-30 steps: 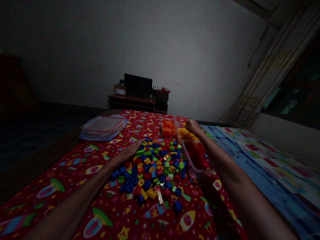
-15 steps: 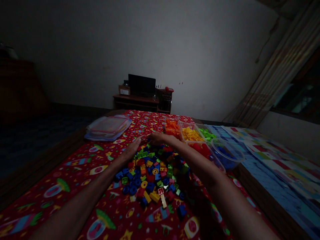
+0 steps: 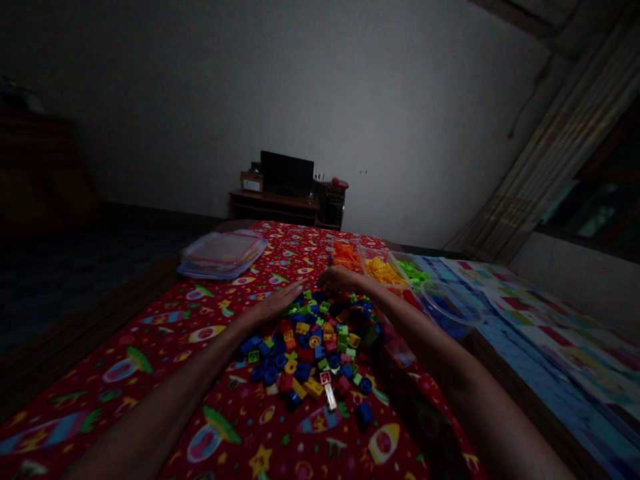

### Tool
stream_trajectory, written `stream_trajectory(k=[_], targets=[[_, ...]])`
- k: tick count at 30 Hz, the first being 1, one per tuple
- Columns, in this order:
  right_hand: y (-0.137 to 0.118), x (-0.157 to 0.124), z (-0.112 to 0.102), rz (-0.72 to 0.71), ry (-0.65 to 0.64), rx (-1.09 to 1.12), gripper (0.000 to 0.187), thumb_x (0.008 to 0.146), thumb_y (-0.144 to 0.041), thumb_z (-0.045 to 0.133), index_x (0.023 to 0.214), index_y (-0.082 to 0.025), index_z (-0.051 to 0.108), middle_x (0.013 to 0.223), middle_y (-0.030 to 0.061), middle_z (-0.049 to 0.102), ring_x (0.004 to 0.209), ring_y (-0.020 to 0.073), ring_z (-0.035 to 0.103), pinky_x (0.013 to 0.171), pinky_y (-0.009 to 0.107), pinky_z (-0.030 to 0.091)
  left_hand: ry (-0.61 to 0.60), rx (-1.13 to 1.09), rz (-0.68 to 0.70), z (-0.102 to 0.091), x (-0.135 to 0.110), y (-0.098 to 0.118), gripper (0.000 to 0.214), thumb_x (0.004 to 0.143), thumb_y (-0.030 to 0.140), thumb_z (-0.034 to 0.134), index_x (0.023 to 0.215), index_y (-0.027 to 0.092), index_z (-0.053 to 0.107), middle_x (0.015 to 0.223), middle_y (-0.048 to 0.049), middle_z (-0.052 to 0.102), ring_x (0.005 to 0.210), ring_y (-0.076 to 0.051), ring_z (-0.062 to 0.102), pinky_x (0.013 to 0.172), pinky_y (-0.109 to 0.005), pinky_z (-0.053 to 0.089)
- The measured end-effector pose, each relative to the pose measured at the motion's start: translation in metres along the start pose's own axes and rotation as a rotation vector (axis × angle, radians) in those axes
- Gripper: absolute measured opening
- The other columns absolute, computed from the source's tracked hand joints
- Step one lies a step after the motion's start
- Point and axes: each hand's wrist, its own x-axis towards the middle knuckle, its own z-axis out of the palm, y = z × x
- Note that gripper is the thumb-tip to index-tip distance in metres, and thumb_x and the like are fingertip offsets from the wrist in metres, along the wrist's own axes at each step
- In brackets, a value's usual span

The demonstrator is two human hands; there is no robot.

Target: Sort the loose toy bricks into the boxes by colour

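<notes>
A loose pile of small toy building blocks (image 3: pixel 315 341) in blue, green, yellow, red and orange lies on a red patterned cloth (image 3: pixel 260 413). My left hand (image 3: pixel 281 301) rests along the pile's far left edge, its fingers stretched out and holding nothing that shows. At the far edge of the pile, my right hand (image 3: pixel 339 280) is bent downward with its fingers curled together. Whatever it may grip is hidden in shadow. Just beyond the right hand are clear boxes of orange blocks (image 3: pixel 346 253) and yellow blocks (image 3: pixel 384 271).
Green blocks (image 3: pixel 413 273) and a round clear tub (image 3: pixel 453 310) with blue blocks are farther right. My right forearm partly covers a box of red pieces (image 3: pixel 413 298). Stacked plastic lids (image 3: pixel 223 253) lie at the left. A monitor (image 3: pixel 287 175) stands by the wall.
My right hand has moved slightly right, away from my left hand, leaving a gap between them. My left hand has shifted a little right, its fingers now straighter. The view has also shifted slightly.
</notes>
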Motion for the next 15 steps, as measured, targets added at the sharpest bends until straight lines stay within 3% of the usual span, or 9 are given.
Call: stream_trajectory(k=[4, 8, 15], targets=[[0.001, -0.024, -0.011, -0.024, -0.012, -0.018, 0.035, 0.07, 0.001, 0.049, 0.094, -0.013, 0.071, 0.087, 0.0045, 0.069, 0.073, 0.011, 0.059, 0.061, 0.017, 0.04, -0.018, 0.016, 0.004, -0.001, -0.003, 0.01, 0.084, 0.08, 0.073, 0.022, 0.141, 0.019, 0.039, 0.149, -0.0042, 0.033, 0.136, -0.024, 0.032, 0.113, -0.035, 0.024], [0.003, -0.045, -0.021, -0.027, 0.055, 0.021, 0.03, 0.069, 0.002, 0.05, 0.088, -0.011, 0.07, 0.081, 0.0036, 0.068, 0.065, 0.0089, 0.055, 0.058, 0.017, 0.038, -0.02, 0.031, 0.003, -0.002, -0.004, 0.01, 0.081, 0.078, 0.073, 0.028, 0.138, 0.02, 0.044, 0.145, -0.0056, 0.041, 0.133, -0.026, 0.038, 0.111, -0.038, 0.028], [0.016, -0.065, -0.024, 0.038, 0.099, 0.097, 0.02, 0.074, -0.011, 0.054, 0.085, -0.009, 0.072, 0.071, 0.0019, 0.064, 0.058, 0.0081, 0.049, 0.055, 0.018, 0.034, -0.041, 0.065, 0.046, -0.002, -0.002, 0.005, 0.084, 0.074, 0.074, 0.033, 0.131, 0.016, 0.053, 0.137, -0.0091, 0.051, 0.125, -0.028, 0.048, 0.106, -0.035, 0.036]])
